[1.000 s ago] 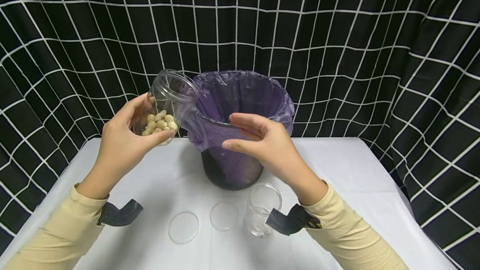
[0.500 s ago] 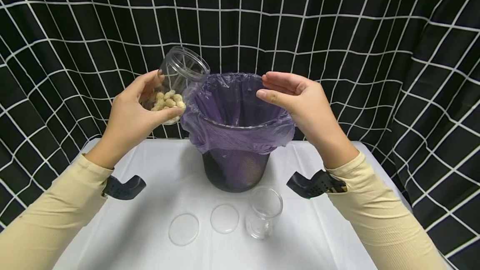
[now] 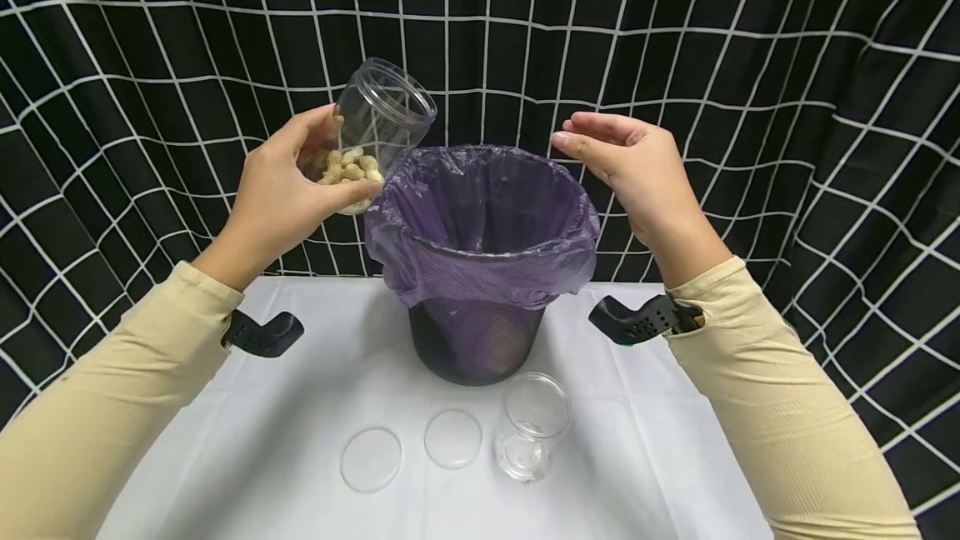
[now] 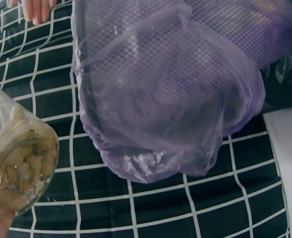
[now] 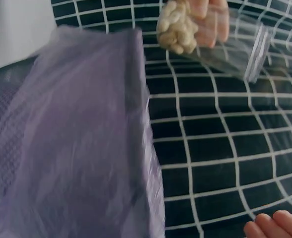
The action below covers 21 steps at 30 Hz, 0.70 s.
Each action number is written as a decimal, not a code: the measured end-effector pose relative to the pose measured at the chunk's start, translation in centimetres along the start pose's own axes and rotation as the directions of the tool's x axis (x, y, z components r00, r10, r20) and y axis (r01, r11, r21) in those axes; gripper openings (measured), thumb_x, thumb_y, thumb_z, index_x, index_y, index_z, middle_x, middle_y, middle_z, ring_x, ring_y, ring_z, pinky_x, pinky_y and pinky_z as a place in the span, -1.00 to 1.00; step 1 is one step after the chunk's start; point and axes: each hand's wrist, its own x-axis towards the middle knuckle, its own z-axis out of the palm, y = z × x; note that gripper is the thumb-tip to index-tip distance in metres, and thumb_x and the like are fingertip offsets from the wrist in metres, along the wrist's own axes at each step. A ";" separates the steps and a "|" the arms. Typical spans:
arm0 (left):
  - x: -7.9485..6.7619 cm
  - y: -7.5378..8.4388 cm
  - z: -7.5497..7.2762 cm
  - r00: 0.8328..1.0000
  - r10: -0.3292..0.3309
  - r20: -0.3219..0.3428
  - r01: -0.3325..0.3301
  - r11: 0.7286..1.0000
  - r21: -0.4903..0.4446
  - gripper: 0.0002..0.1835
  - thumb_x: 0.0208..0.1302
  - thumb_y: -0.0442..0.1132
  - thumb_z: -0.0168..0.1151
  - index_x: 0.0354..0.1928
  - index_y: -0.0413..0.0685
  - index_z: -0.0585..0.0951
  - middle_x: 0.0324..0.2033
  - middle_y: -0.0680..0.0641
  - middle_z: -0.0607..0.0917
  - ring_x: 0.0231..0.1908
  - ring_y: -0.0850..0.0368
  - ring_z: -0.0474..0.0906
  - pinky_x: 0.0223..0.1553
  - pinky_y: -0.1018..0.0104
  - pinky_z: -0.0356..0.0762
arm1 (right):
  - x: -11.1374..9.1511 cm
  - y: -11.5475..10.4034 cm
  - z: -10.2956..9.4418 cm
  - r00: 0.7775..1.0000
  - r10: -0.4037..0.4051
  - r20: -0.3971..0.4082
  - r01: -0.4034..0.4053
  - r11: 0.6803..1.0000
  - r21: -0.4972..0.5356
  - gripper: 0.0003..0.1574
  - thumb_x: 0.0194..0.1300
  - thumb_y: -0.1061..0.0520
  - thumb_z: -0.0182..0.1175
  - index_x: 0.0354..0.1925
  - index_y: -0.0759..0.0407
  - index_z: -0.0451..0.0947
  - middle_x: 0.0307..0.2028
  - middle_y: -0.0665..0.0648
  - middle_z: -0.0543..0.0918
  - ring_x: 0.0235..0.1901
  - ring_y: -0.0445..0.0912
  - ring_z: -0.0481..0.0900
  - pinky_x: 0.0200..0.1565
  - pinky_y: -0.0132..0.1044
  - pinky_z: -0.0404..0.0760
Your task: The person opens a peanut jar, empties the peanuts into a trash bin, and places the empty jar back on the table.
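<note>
My left hand (image 3: 288, 177) grips a clear plastic jar (image 3: 386, 111) round its lower part, tilted with its open mouth to the upper right. Peanuts (image 3: 350, 167) in their shells lie at the jar's bottom; the left wrist view shows them through the jar base (image 4: 24, 171). The jar is at the left rim of a black mesh bin (image 3: 480, 348) lined with a purple plastic bag (image 3: 487, 273). Up at the right of the bin, my right hand (image 3: 637, 161) hangs in the air, fingers loosely bent, holding nothing.
On the white tablecloth (image 3: 300, 457), in front of the bin, stand a second clear jar (image 3: 532, 427), open at the top, and two flat clear discs, a left one (image 3: 372, 460) and a right one (image 3: 453, 438). A black curtain (image 3: 525, 48) with white grid lines surrounds the table.
The left hand has raised the jar of peanuts and shifted it right, toward the bin. My right hand has moved up and right, away from in front of the bin.
</note>
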 end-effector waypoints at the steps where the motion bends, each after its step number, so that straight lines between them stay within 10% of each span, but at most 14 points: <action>1: 0.2 0.0 0.0 1.000 0.000 0.006 0.000 1.000 0.001 -0.15 0.02 -0.17 0.56 0.39 -0.06 0.40 0.20 -0.16 0.61 0.01 -0.03 0.60 0.09 0.20 0.56 | 0.2 0.1 -0.1 1.000 0.006 -0.005 -0.006 1.000 0.009 -0.27 0.14 0.02 0.47 0.24 0.23 0.53 -0.04 -0.07 0.71 0.11 -0.21 0.61 0.41 -0.25 0.42; 21: 3.0 -0.4 0.6 0.995 -0.022 0.101 0.021 1.000 0.012 -0.10 0.04 -0.12 0.55 0.43 -0.08 0.34 0.28 -0.19 0.54 0.17 -0.10 0.52 0.29 0.07 0.52 | 4.2 4.0 -1.0 0.989 0.133 -0.063 -0.145 0.953 -0.266 -0.16 0.25 -0.12 0.36 0.35 0.26 0.41 0.35 0.22 0.47 0.38 -0.01 0.41 0.43 -0.19 0.40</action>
